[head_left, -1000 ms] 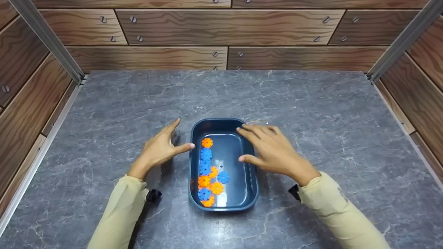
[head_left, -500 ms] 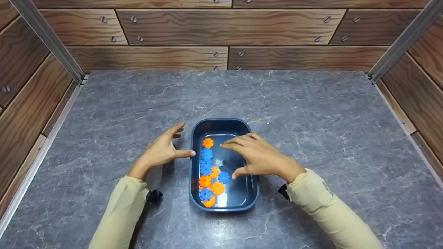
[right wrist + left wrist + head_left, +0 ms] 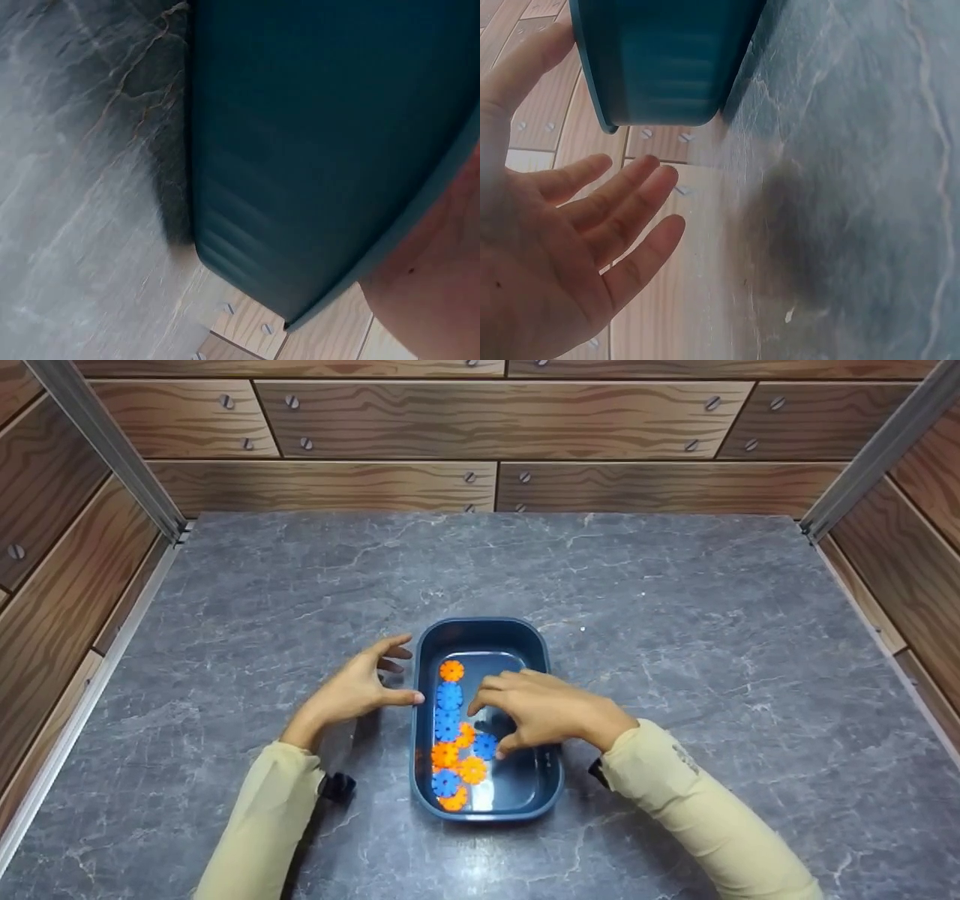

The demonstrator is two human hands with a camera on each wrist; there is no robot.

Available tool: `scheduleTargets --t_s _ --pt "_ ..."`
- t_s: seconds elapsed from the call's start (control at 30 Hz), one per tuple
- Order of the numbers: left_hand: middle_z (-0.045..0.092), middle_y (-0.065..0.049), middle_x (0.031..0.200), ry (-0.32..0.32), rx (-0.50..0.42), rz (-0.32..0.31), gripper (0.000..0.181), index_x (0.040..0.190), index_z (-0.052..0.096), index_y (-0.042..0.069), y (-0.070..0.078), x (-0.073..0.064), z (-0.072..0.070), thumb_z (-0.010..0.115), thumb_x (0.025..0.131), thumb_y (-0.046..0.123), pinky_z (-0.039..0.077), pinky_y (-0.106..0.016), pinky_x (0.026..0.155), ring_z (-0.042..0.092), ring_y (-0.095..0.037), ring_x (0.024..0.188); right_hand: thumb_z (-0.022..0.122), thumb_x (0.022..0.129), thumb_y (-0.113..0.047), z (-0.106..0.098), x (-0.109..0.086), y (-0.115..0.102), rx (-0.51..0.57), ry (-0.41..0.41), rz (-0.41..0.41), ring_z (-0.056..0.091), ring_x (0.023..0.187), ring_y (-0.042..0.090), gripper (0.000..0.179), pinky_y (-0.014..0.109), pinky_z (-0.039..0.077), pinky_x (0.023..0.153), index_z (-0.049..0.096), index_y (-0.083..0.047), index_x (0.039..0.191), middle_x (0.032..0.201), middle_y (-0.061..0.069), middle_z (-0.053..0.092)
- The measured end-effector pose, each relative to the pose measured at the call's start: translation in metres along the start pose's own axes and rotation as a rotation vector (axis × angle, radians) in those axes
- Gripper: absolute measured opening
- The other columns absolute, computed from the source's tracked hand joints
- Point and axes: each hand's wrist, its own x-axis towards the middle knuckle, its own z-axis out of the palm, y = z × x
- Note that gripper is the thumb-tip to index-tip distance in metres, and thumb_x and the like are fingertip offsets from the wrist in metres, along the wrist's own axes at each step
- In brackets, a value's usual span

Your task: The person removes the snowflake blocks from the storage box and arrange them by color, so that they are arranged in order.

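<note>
A dark blue rectangular tub [image 3: 517, 791] stands on the table with several orange and blue notched plastic discs along its left side. My left hand [image 3: 351, 688] is beside the tub's left wall, thumb at the rim; the left wrist view shows its fingers spread with an empty palm. Over the tub's right wall reaches my right hand [image 3: 551, 706], fingers bent down inside. Its thumb tip is by a blue disc [image 3: 485, 746]; whether it touches the disc I cannot tell. In the right wrist view the tub's wall [image 3: 300, 150] hides the fingers.
Grey marbled tabletop [image 3: 300, 577] surrounds the tub. Wood-patterned panels [image 3: 495, 420] rise behind and at both sides, with metal posts [image 3: 112, 450] at the back corners. A dark strap piece [image 3: 337, 787] sits at the left cuff.
My right hand has moved left and down into the tub, its fingers bending more. My left hand has shifted slightly toward the tub's wall. The discs and tub look unmoved.
</note>
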Motion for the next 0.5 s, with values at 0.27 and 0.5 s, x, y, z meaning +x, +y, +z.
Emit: scheduleTargets --t_s 0.27,0.5 --pt "0.052 -0.013 0.135 -0.006 -0.020 -0.033 0.088 0.150 0.032 0.014 0.003 0.000 0.001 0.081 0.078 0.027 0.045 -0.043 0.092 0.051 -0.030 0.112 0.077 0.081 -0.036 0.004 0.011 0.001 0.002 -0.059 -0.017 0.054 0.104 0.017 0.046 0.039 0.044 0.093 0.060 -0.023 0.122 0.116 -0.003 0.057" --pt "0.054 -0.015 0.128 -0.037 -0.058 -0.024 0.084 0.149 0.033 0.011 -0.001 0.001 0.002 0.079 0.079 0.025 0.044 -0.033 0.082 0.050 -0.026 0.102 0.077 0.081 -0.031 0.005 0.016 0.003 0.023 -0.123 -0.007 0.055 0.101 0.014 0.043 0.038 0.041 0.093 0.060 -0.026 0.121 0.111 -0.005 0.059"
